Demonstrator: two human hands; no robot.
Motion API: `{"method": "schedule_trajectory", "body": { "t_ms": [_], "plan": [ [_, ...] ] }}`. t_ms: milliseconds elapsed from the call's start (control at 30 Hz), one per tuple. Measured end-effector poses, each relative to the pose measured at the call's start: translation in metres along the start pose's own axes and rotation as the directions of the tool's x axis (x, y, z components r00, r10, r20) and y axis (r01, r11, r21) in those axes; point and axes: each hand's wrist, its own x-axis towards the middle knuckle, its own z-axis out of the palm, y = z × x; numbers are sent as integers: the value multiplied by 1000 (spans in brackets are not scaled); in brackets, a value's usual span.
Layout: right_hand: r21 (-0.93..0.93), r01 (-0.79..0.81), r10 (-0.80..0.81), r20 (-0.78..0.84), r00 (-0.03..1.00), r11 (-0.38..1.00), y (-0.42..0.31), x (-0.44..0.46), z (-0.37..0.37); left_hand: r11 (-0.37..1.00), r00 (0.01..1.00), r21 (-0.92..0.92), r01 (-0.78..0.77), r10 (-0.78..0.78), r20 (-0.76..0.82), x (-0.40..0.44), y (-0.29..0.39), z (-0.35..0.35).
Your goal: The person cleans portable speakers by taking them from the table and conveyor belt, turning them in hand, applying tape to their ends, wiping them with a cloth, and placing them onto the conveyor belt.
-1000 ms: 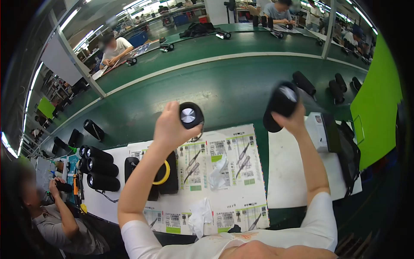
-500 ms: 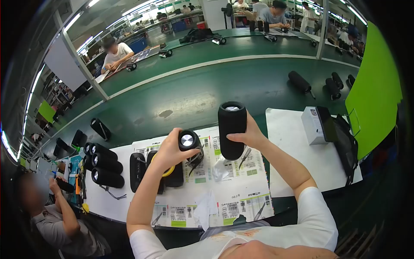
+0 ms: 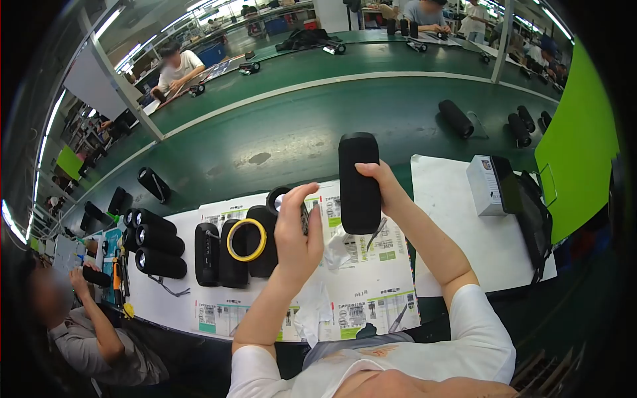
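Observation:
My right hand [image 3: 386, 189] grips a black cylindrical speaker [image 3: 358, 199], held upright above the printed sheets, thumb across its front. My left hand [image 3: 296, 232] is raised beside it, fingers and thumb apart, holding nothing I can see. Behind that hand stands another black speaker [image 3: 274, 196], mostly hidden; whether the fingers touch it I cannot tell. Left of the hand, a yellow roll of tape [image 3: 230, 247] rests on black speakers [image 3: 232, 270], with one more speaker [image 3: 207, 255] alongside. Crumpled white tissue [image 3: 338, 247] lies below the held speaker.
Several black speakers [image 3: 159, 239] are grouped at the left. A co-worker [image 3: 99, 331] sits there holding a dark cylinder. At right are a white box [image 3: 484, 186], a black bag [image 3: 534, 232] and a green panel [image 3: 574, 146]. More speakers [image 3: 456, 118] lie on the green bench [image 3: 298, 126].
My left hand has let go of the standing speaker and moved right, fingers opening. The speaker in my right hand has risen slightly and tilted, so its silver end no longer shows.

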Motion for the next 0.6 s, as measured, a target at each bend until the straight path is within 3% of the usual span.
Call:
{"method": "schedule_trajectory", "body": {
  "t_ms": [167,200,267,300,400,433,533,600],
  "plan": [
    [-66,48,-57,-140,989,997,-5,9,-12,968,982,-178,179,-165,91,6,-17,62],
    [-148,83,-113,-208,971,985,-7,9,-11,960,976,-185,210,-192,107,3,-23,75],
    [-311,123,-229,-329,916,942,-5,7,-6,983,982,-93,161,-149,116,-1,-33,101],
    [-313,177,-266,-271,925,933,-2,7,-8,987,979,2,161,-160,125,-7,-40,111],
    [-619,253,-374,-71,925,743,2,13,-26,834,934,-421,356,-313,171,-17,-68,128],
    [-784,273,-427,12,904,558,-1,10,-29,618,891,-645,449,-364,272,-9,-58,119],
    [-958,253,-454,166,875,137,-29,-20,-11,371,810,-731,573,-396,433,-16,-79,114],
    [-986,144,-365,104,925,86,-40,-30,-3,233,738,-720,654,-408,538,-15,-77,111]
  ]
}}
